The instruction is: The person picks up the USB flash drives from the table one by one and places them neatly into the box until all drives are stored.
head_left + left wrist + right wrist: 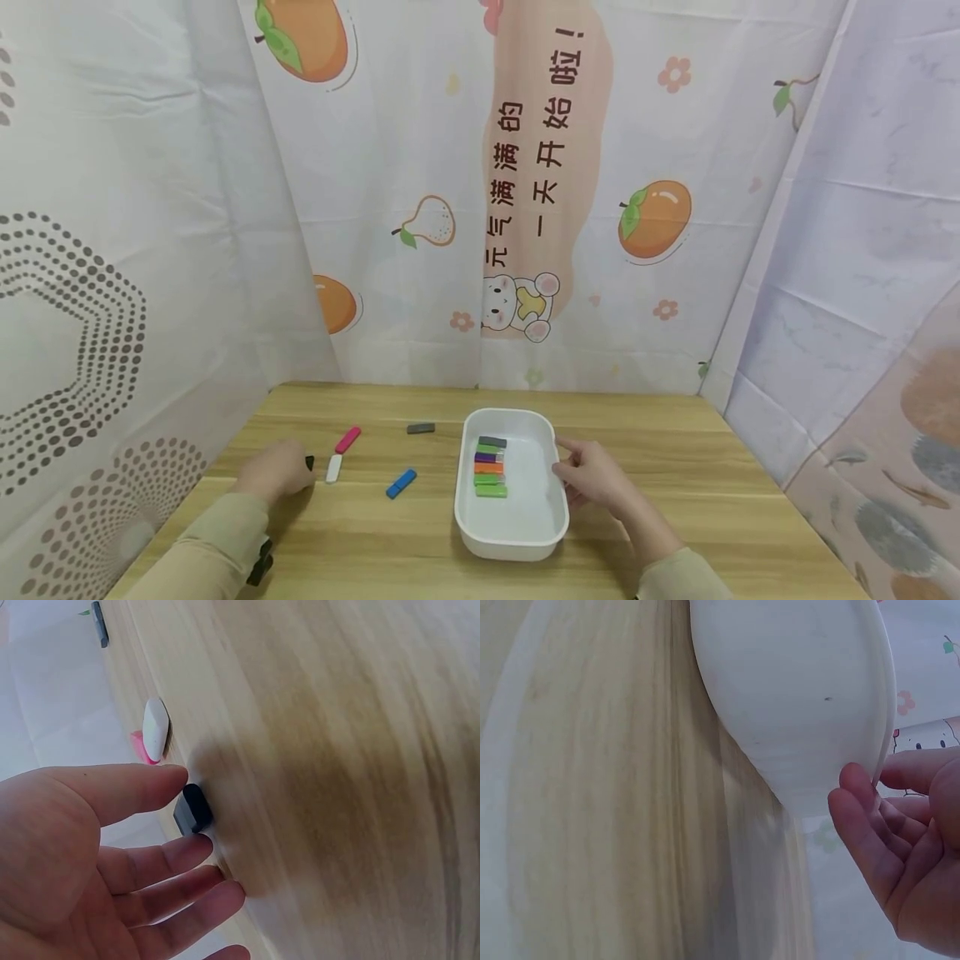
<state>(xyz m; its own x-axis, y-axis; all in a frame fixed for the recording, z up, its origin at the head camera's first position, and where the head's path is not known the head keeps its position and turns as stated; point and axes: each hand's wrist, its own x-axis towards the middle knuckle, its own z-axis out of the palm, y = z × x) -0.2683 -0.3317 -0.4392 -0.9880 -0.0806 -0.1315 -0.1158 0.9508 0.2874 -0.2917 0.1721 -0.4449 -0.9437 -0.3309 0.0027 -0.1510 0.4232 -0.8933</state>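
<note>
My left hand [276,472] is at the table's left side, with thumb and index finger at the two sides of a black USB stick [193,808], pinching it close over the wood. Just beyond lie a white USB stick [333,468] and a pink one [348,440]. My right hand [596,477] grips the right rim of a white plastic bin [528,546], thumb at the rim and fingers against the outer wall [802,697]. Inside the bin, along its left half, several sticks lie in a column: grey, green, purple and orange [489,468].
A blue USB stick [401,483] lies between my left hand and the bin. Farther back is a dark grey stick [421,428]. The wooden table [637,417] ends at a printed curtain [420,350], with more curtains at both sides.
</note>
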